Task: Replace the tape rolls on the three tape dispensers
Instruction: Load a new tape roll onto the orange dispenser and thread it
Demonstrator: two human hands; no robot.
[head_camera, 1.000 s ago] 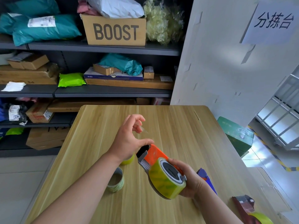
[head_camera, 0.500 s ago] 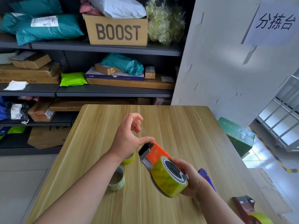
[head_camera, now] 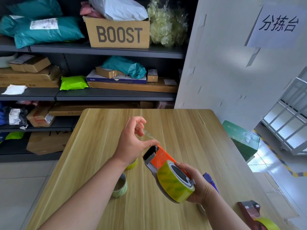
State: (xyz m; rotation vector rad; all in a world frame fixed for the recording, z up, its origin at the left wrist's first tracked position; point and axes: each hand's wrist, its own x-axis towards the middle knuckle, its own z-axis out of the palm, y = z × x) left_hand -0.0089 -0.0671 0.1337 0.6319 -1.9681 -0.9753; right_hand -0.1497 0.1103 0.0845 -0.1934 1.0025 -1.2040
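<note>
Tape (head_camera: 148,134) on curled left hand (head_camera: 130,146) fingers (head_camera: 139,121)

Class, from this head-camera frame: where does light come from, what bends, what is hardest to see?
Head view: daylight from the right glares on the floor; head view: the wide lens bows the shelf edges; head view: the clear tape strip pinched by the left hand nearly vanishes against the table, while the orange tape dispenser in the right hand is sharp.

dispenser (head_camera: 160,159) above table (head_camera: 182,128) | spare roll (head_camera: 121,188) on table, left | shelves (head_camera: 116,52) behind table
</note>
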